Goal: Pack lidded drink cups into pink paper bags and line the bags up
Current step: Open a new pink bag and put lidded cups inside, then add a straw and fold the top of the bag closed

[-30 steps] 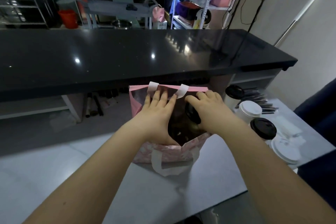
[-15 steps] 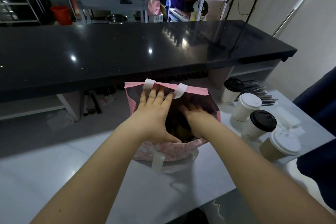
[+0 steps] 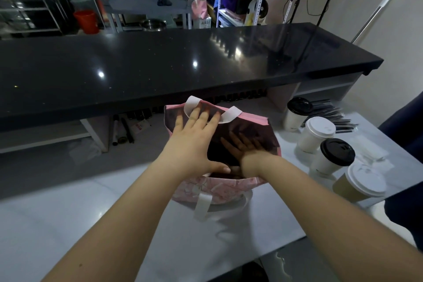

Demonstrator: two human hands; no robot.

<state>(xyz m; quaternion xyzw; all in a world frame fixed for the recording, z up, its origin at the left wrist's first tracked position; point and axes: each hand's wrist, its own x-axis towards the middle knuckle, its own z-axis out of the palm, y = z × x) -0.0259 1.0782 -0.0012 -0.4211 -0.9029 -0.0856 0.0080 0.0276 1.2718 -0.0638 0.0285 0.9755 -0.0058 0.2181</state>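
Note:
A pink paper bag (image 3: 217, 188) with white handles stands open on the white table (image 3: 229, 242). My left hand (image 3: 196, 142) lies spread across its mouth, fingertips on the far wall by a handle and thumb on the near rim. My right hand (image 3: 240, 146) reaches down inside the bag with its fingers stretched out. The bag's inside is dark, and any cup in it is hidden. To the right stand several lidded cups: a white one with a black lid (image 3: 297, 113), a white one with a white lid (image 3: 318, 133), another black-lidded one (image 3: 334, 155) and a brown one with a white lid (image 3: 359, 183).
A long black counter (image 3: 183, 64) runs across just behind the bag. Dark wrapped straws (image 3: 329, 114) and white napkins (image 3: 370, 151) lie behind the cups. Someone in dark clothing (image 3: 407, 135) stands at the right edge. Shelving and a cart fill the background.
My right hand has gone from the bag's mouth, where it held a black-lidded cup, down inside the bag. The left hand stays spread on the opening.

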